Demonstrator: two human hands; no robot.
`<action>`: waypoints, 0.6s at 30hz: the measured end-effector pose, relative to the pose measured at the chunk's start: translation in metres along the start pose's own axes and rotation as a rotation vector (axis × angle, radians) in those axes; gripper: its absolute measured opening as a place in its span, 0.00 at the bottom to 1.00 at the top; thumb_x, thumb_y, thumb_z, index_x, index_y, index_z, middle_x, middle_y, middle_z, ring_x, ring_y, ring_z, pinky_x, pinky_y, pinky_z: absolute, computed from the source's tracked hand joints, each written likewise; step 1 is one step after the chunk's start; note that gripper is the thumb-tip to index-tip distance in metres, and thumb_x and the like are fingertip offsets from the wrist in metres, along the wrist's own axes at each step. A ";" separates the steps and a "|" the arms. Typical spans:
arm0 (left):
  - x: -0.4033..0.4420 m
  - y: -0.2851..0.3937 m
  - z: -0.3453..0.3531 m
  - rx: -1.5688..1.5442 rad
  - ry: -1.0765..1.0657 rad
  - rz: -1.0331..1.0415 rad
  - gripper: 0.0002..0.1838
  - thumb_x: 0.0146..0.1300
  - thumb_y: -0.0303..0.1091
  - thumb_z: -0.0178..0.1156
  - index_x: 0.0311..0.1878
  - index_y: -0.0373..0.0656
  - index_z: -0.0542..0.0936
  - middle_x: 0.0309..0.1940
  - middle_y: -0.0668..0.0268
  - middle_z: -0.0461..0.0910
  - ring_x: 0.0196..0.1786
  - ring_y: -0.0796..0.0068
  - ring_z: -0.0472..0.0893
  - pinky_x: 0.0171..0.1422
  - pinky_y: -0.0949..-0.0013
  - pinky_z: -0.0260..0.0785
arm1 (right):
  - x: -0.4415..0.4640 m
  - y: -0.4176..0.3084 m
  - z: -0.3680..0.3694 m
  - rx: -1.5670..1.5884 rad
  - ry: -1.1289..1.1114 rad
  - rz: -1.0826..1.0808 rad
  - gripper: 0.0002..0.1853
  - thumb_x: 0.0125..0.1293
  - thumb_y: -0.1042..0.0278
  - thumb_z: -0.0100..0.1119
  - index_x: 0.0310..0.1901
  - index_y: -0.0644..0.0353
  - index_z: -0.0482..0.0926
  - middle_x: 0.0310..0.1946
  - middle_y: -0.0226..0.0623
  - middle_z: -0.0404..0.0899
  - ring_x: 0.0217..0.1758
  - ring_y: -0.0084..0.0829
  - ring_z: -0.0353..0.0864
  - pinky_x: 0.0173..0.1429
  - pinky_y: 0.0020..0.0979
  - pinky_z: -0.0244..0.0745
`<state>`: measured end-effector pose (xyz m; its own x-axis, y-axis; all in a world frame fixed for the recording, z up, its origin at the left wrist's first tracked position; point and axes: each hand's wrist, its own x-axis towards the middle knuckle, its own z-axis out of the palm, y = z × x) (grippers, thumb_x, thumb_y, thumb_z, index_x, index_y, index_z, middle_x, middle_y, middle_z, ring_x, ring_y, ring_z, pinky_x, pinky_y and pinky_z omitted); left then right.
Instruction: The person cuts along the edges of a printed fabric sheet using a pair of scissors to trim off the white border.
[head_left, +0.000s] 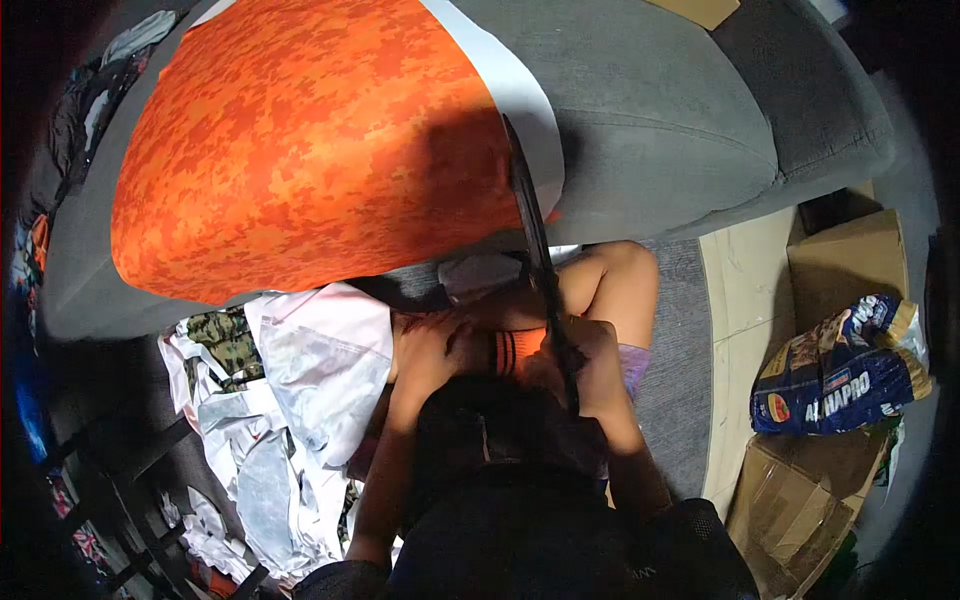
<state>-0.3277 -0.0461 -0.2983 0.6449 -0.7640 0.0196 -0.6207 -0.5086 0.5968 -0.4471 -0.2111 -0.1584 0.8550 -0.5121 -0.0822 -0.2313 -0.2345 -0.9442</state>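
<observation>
**Both hands low over an orange sock, orange camouflage sheet at 11 o'clock**

Nearest, one long, narrow, dark bar slants from 12 o'clock down across the right hand. That hand's fingers are bent, but I cannot tell whether they grip the bar or lie behind it. The left hand lies against the seated person's lower leg, perhaps just resting there; shadow hides whether its fingers close on anything. Between the two hands shows one orange sock with black stripes.

At 8 to 9 o'clock, overlapping white cloth pieces lie heaped, too tangled to count, with a green camouflage patch among them; they look dropped rather than arranged.

At 11 o'clock, one orange camouflage sheet with a white border drapes over a grey upholstered sofa, which probably keeps it spread and off the floor.

At 3 o'clock stands one dark-blue printed bag, between two brown cardboard boxes, apparently set aside.
</observation>
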 end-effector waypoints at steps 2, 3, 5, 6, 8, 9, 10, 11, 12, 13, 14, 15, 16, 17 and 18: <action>0.000 0.001 -0.001 0.013 -0.008 0.000 0.15 0.62 0.40 0.56 0.50 0.48 0.83 0.45 0.63 0.85 0.46 0.56 0.82 0.50 0.60 0.68 | 0.005 0.002 0.000 0.014 0.003 -0.027 0.13 0.45 0.67 0.71 0.20 0.58 0.72 0.14 0.27 0.68 0.17 0.23 0.60 0.24 0.27 0.54; 0.000 0.002 -0.002 0.026 -0.014 -0.003 0.15 0.62 0.40 0.56 0.49 0.48 0.83 0.46 0.63 0.85 0.46 0.57 0.82 0.51 0.60 0.68 | 0.008 0.004 0.001 0.026 0.004 -0.056 0.13 0.45 0.67 0.71 0.20 0.58 0.72 0.14 0.27 0.68 0.17 0.23 0.60 0.24 0.27 0.54; 0.000 0.002 -0.003 0.053 -0.025 -0.011 0.15 0.63 0.40 0.56 0.49 0.49 0.83 0.46 0.64 0.85 0.47 0.57 0.82 0.51 0.59 0.68 | 0.012 0.009 0.003 0.054 0.002 -0.115 0.13 0.46 0.66 0.71 0.20 0.57 0.73 0.14 0.27 0.68 0.17 0.23 0.61 0.24 0.27 0.55; 0.000 0.001 -0.003 0.056 -0.026 -0.012 0.15 0.63 0.40 0.56 0.49 0.49 0.83 0.46 0.64 0.85 0.47 0.57 0.82 0.51 0.59 0.68 | 0.012 0.013 0.004 0.057 0.002 -0.114 0.13 0.46 0.66 0.71 0.20 0.57 0.73 0.14 0.27 0.68 0.17 0.23 0.61 0.24 0.27 0.55; 0.000 -0.003 0.000 0.010 -0.015 -0.021 0.15 0.63 0.40 0.56 0.49 0.49 0.83 0.46 0.64 0.85 0.47 0.57 0.82 0.51 0.59 0.68 | 0.014 0.026 0.002 0.014 -0.020 -0.189 0.14 0.46 0.65 0.72 0.21 0.57 0.73 0.15 0.28 0.69 0.17 0.24 0.61 0.24 0.27 0.55; -0.001 -0.004 0.003 -0.015 -0.011 -0.025 0.15 0.63 0.40 0.55 0.49 0.49 0.83 0.47 0.64 0.85 0.47 0.58 0.82 0.52 0.59 0.67 | 0.014 0.031 0.001 -0.010 -0.031 -0.225 0.14 0.46 0.64 0.72 0.21 0.57 0.73 0.15 0.28 0.69 0.17 0.24 0.61 0.24 0.27 0.55; -0.001 -0.004 0.005 -0.042 -0.008 -0.028 0.14 0.63 0.40 0.55 0.49 0.50 0.83 0.47 0.64 0.85 0.47 0.58 0.82 0.52 0.59 0.67 | 0.013 0.033 0.000 -0.034 -0.040 -0.259 0.14 0.46 0.63 0.72 0.22 0.57 0.74 0.15 0.28 0.69 0.17 0.25 0.61 0.24 0.27 0.56; -0.001 -0.002 0.004 -0.042 -0.011 -0.028 0.14 0.63 0.40 0.55 0.49 0.50 0.83 0.47 0.64 0.85 0.47 0.58 0.82 0.52 0.59 0.67 | 0.013 0.033 0.001 -0.034 -0.038 -0.255 0.14 0.46 0.63 0.72 0.22 0.57 0.74 0.15 0.28 0.69 0.17 0.25 0.61 0.24 0.27 0.56; 0.000 0.000 0.002 -0.030 -0.020 -0.024 0.14 0.63 0.40 0.55 0.49 0.49 0.83 0.47 0.64 0.85 0.47 0.58 0.82 0.52 0.59 0.67 | 0.015 0.032 0.002 -0.027 -0.026 -0.270 0.14 0.46 0.63 0.72 0.22 0.57 0.74 0.15 0.28 0.69 0.17 0.25 0.62 0.24 0.28 0.56; 0.002 0.003 -0.001 -0.017 -0.027 -0.021 0.14 0.63 0.40 0.55 0.49 0.49 0.83 0.46 0.64 0.85 0.47 0.58 0.82 0.52 0.59 0.67 | 0.017 0.031 0.004 -0.019 -0.014 -0.286 0.14 0.46 0.63 0.72 0.22 0.58 0.74 0.15 0.28 0.69 0.17 0.25 0.62 0.24 0.28 0.56; 0.003 0.004 -0.003 -0.003 -0.034 -0.019 0.14 0.63 0.39 0.55 0.49 0.49 0.83 0.46 0.64 0.85 0.47 0.58 0.82 0.52 0.59 0.68 | 0.019 0.029 0.006 -0.011 -0.003 -0.302 0.14 0.46 0.62 0.72 0.23 0.58 0.74 0.15 0.28 0.69 0.17 0.26 0.62 0.24 0.28 0.56; 0.003 0.005 -0.005 0.010 -0.041 -0.017 0.14 0.63 0.39 0.56 0.49 0.49 0.83 0.46 0.64 0.85 0.47 0.58 0.82 0.52 0.59 0.68 | 0.020 0.028 0.006 -0.003 0.007 -0.319 0.14 0.45 0.62 0.72 0.23 0.58 0.74 0.15 0.28 0.69 0.17 0.26 0.62 0.24 0.28 0.56; 0.003 0.005 -0.005 0.012 -0.041 -0.016 0.14 0.63 0.39 0.56 0.49 0.49 0.83 0.46 0.64 0.85 0.47 0.58 0.82 0.52 0.59 0.68 | 0.019 0.026 0.006 -0.002 0.008 -0.319 0.14 0.45 0.62 0.72 0.23 0.58 0.74 0.15 0.28 0.69 0.17 0.26 0.62 0.24 0.28 0.56; 0.003 0.005 -0.004 0.010 -0.036 -0.014 0.14 0.63 0.39 0.56 0.49 0.49 0.83 0.46 0.64 0.85 0.47 0.58 0.82 0.52 0.59 0.68 | 0.019 0.025 0.006 -0.010 0.006 -0.298 0.14 0.45 0.62 0.72 0.23 0.58 0.74 0.15 0.28 0.69 0.17 0.26 0.62 0.24 0.28 0.56; 0.002 0.005 -0.004 0.009 -0.032 -0.011 0.14 0.62 0.38 0.56 0.49 0.49 0.83 0.46 0.64 0.85 0.47 0.58 0.82 0.52 0.60 0.68 | 0.019 0.023 0.006 -0.018 0.004 -0.278 0.14 0.45 0.62 0.73 0.23 0.58 0.74 0.15 0.28 0.69 0.17 0.26 0.62 0.24 0.28 0.56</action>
<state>-0.3272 -0.0487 -0.2921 0.6376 -0.7702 -0.0127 -0.6175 -0.5209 0.5893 -0.4335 -0.2213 -0.1837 0.8847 -0.4298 0.1804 0.0036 -0.3807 -0.9247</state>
